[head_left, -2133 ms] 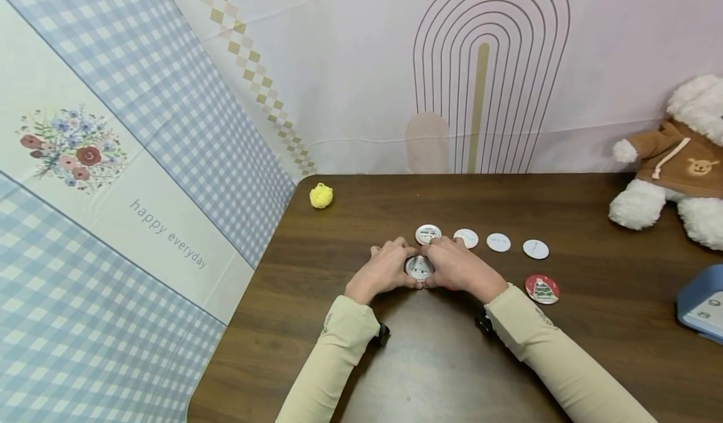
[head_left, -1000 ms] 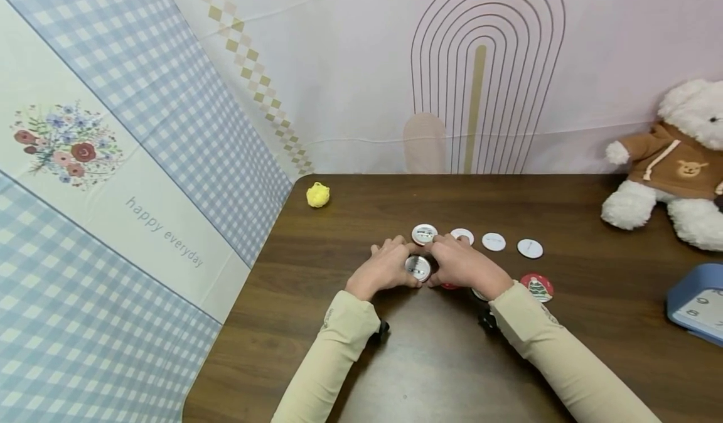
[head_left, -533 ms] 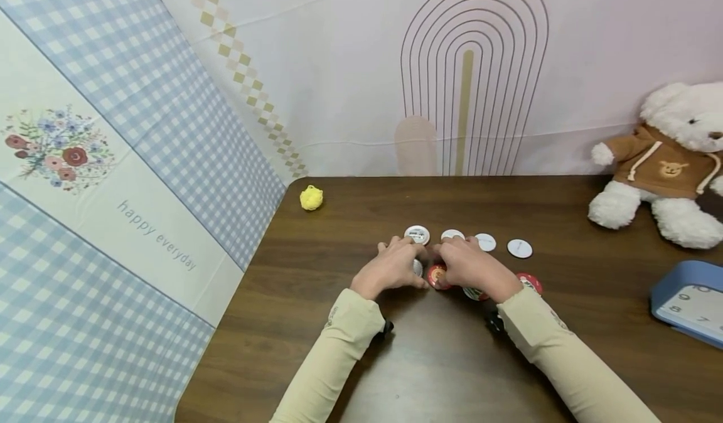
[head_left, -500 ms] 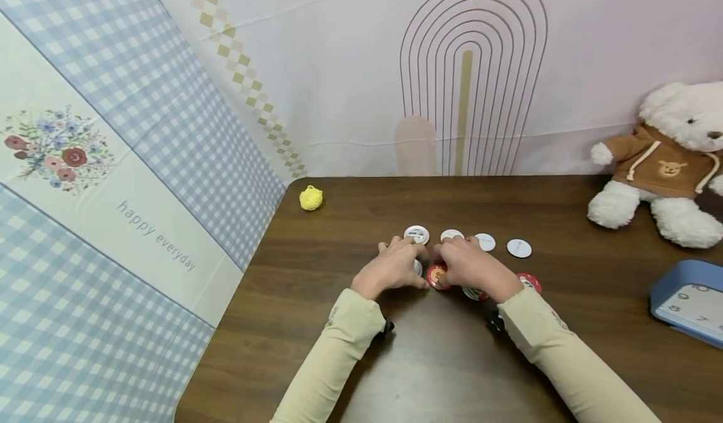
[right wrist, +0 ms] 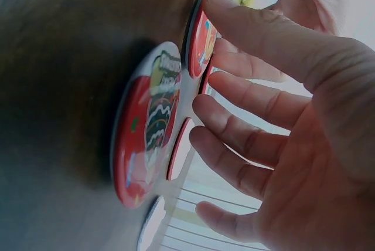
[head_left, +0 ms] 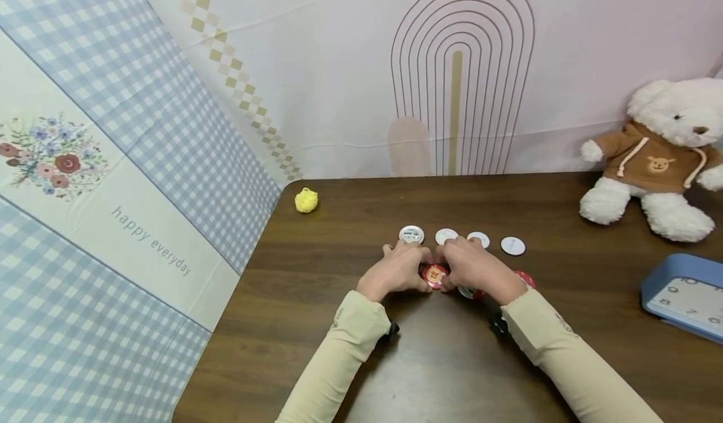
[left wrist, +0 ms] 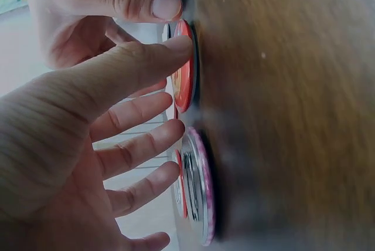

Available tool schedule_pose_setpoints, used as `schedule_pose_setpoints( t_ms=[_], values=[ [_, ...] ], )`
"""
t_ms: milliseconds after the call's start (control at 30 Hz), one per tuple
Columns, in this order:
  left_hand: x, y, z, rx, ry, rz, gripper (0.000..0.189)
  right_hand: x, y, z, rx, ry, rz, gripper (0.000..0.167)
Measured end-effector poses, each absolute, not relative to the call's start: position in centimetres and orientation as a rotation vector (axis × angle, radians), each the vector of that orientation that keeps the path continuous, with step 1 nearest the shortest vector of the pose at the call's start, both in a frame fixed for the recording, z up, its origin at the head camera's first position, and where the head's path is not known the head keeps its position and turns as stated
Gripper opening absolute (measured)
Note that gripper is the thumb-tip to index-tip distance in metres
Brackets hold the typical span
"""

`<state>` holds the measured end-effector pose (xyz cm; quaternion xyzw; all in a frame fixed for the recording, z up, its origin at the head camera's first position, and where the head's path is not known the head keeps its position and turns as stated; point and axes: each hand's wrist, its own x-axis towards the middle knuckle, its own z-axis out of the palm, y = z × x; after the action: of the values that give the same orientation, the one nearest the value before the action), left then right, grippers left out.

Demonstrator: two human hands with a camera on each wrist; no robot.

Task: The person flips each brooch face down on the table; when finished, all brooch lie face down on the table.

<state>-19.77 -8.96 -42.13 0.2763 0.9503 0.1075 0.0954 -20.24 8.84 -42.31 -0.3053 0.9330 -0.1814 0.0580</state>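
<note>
Red badge on table, between left hand and right hand. Both thumbs touching its near rim. Other fingers of both hands spread apart; whether either index pinches far rim, cannot tell. Pink-rimmed badge, pin side up, beneath left fingers. Tree badge, picture up, beneath right hand. White badges in row beyond fingertips. Yellow puff well apart, beyond left fingers. Bear and clock well right of right fingers.
</note>
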Motion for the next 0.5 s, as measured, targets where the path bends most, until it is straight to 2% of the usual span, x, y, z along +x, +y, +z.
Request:
schedule_pose_setpoints(
  t_ms=[500],
  values=[
    [-19.81,-8.14,-42.34,0.823,2.846,0.240,0.031,-20.05,8.99,-42.65,-0.927,2.815,-0.591,0.028]
  ],
)
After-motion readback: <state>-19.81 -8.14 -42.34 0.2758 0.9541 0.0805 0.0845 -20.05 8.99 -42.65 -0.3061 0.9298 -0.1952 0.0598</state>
